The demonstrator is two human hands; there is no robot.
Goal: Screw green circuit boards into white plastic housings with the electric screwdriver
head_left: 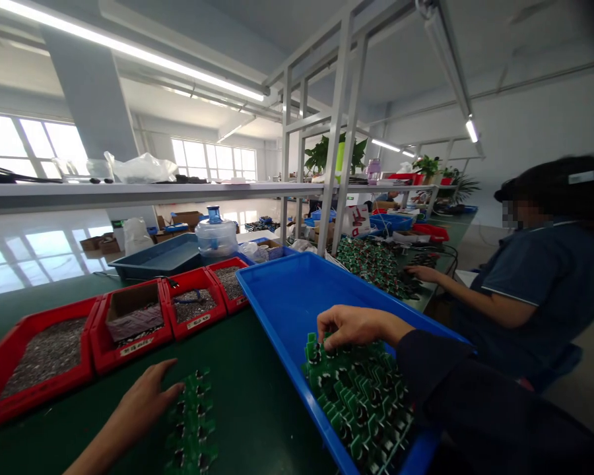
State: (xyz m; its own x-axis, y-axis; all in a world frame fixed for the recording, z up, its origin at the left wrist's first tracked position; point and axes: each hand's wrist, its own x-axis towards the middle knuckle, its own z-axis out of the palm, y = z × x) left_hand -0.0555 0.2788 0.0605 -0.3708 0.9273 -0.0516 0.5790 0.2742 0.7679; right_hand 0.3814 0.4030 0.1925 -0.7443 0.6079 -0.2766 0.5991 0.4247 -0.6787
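Note:
My right hand (pixel 351 326) reaches into the blue tray (pixel 282 280), its fingers bent and pinching a green circuit board at the top of a pile. That pile of circuit boards (pixel 361 402) fills the near part of the tray, with dark components standing on the boards. On the green tabletop to the left lies a green circuit board panel (pixel 193 422) carrying two rows of small components. My left hand (pixel 151 399) is beside this panel, thumb and fingers apart, with the thumb at its left edge. Whether the thumb touches the panel I cannot tell.
Red bins (pixel 133 316) of small metal parts line the tabletop at left. Behind them are a grey-blue tray (pixel 158 256) and a large water bottle (pixel 216 234). A metal shelf frame (pixel 335 132) rises ahead. At right, a co-worker (pixel 529 264) reaches toward another board heap (pixel 371 264).

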